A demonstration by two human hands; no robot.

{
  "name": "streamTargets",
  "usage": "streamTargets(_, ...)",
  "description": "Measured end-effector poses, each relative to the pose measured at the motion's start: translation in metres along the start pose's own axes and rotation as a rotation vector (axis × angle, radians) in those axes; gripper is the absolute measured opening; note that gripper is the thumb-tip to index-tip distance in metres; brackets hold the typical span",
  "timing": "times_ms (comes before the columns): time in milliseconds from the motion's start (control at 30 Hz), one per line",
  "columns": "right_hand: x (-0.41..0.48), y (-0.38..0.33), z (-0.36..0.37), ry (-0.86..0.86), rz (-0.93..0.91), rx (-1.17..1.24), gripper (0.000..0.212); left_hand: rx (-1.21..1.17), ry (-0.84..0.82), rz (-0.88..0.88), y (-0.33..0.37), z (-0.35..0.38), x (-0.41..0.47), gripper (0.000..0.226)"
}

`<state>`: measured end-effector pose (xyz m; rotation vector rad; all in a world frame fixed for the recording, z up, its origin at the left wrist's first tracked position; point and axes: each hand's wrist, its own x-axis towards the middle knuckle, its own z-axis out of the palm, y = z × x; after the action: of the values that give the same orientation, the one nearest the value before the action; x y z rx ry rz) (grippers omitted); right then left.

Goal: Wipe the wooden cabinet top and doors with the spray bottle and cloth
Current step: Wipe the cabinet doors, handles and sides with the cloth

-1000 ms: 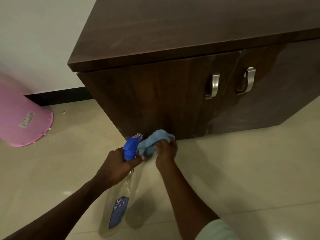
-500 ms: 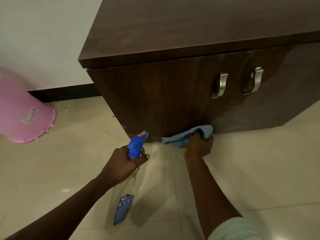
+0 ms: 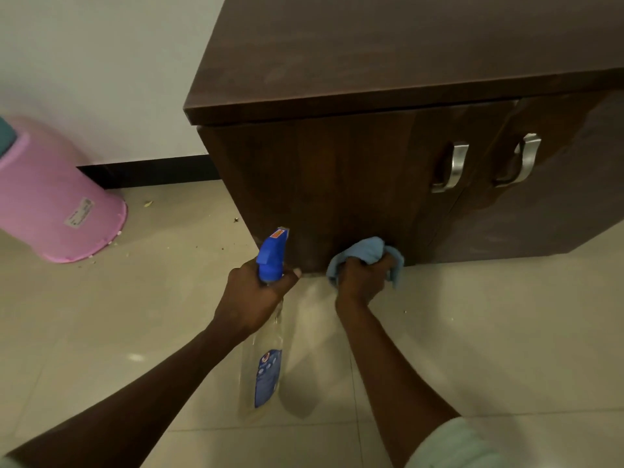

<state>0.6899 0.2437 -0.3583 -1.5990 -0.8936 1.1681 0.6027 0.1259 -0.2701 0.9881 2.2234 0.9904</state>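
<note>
Two hands busy, left hand (image 3: 251, 297) gripping clear spray bottle (image 3: 263, 373), right hand (image 3: 363, 282) clutching blue cloth (image 3: 366, 251) against cabinet door (image 3: 337, 184)

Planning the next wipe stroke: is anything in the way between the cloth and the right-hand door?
Nothing visible blocks it. The right hand presses the blue cloth low on the left door; the way rightward to the right door is bare wood, with both metal handles higher up.
</note>
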Motion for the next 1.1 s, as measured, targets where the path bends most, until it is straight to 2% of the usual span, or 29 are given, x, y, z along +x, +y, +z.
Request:
streamTargets(33, -0.013, 0.005, 0.008, -0.104, 0.088, 0.019, 0.021, -0.004, 0.022, 0.001, -0.001, -0.003, -0.001, 0.025)
streamTargets(133, -0.037, 0.011, 0.031, -0.457, 0.505, 0.182, 0.032, 0.021, 0.034, 0.02, -0.011, -0.012, -0.005, 0.024)
streamTargets(200, -0.046, 0.009, 0.047, -0.626, 0.684, 0.172, 0.023, 0.063, 0.041, 0.025, -0.019, -0.018, -0.01, 0.024)
streamTargets(267, -0.048, 0.002, 0.061, -0.74, 0.681, -0.074, 0.008, 0.075, 0.063, 0.02, -0.026, -0.024, -0.013, 0.023)
streamTargets(333, -0.046, 0.005, 0.066, -0.863, 0.597, -0.207, 0.015, 0.08, 0.078, 0.025, -0.031, -0.027, -0.013, 0.023)
streamTargets(367, -0.047, 0.002, 0.067, -0.908, 0.648, -0.232, 0.016, 0.085, 0.081, 0.027, -0.034, -0.029, -0.014, 0.023)
streamTargets(400, -0.047, -0.003, 0.069, -0.907, 0.705, -0.219, 0.021, 0.083, 0.082, 0.031, -0.035, -0.03, -0.015, 0.023)
streamTargets(433, -0.055, -0.011, 0.068, -0.849, 0.756, -0.085, 0.021, 0.073, 0.089, 0.035, -0.036, -0.032, -0.015, 0.023)
streamTargets(500, -0.066, -0.025, 0.061, -0.738, 0.867, 0.383, 0.003, 0.055, 0.139, 0.037, -0.039, -0.034, -0.015, 0.023)
streamTargets(533, -0.071, -0.027, 0.057, -0.725, 0.898, 0.572, 0.01, 0.053, 0.171, 0.041, -0.04, -0.034, -0.017, 0.023)
streamTargets(600, -0.081, -0.048, 0.045, -0.768, 0.866, 0.722, 0.013, 0.048, 0.215, 0.071, -0.035, -0.035, -0.02, 0.02)
streamTargets(667, -0.082, -0.073, 0.036, -0.768, 0.885, 0.726, 0.013, 0.02, 0.226, 0.087, -0.029, -0.036, -0.023, 0.022)
streamTargets(733, -0.075, -0.088, 0.031, -0.732, 0.817, 0.623, 0.016, -0.005, 0.233, 0.092, -0.025, -0.038, -0.024, 0.024)
streamTargets(833, -0.047, -0.091, 0.011, -0.476, 0.689, 0.663, 0.008, -0.009, 0.245, 0.1, -0.019, -0.039, -0.024, 0.029)
streamTargets(933, -0.001, -0.08, -0.013, -0.286, 0.562, 0.564, 0.029, 0.041, 0.245, 0.106, -0.014, -0.036, -0.022, 0.027)
streamTargets(1000, 0.023, -0.081, -0.027, -0.288, 0.56, 0.462, 0.029, 0.067, 0.216, 0.114, -0.008, -0.031, -0.023, 0.022)
streamTargets(1100, 0.037, -0.097, -0.059, -0.419, 0.605, 0.324, 0.025, 0.062, 0.151, 0.169, 0.013, -0.015, -0.026, 0.023)
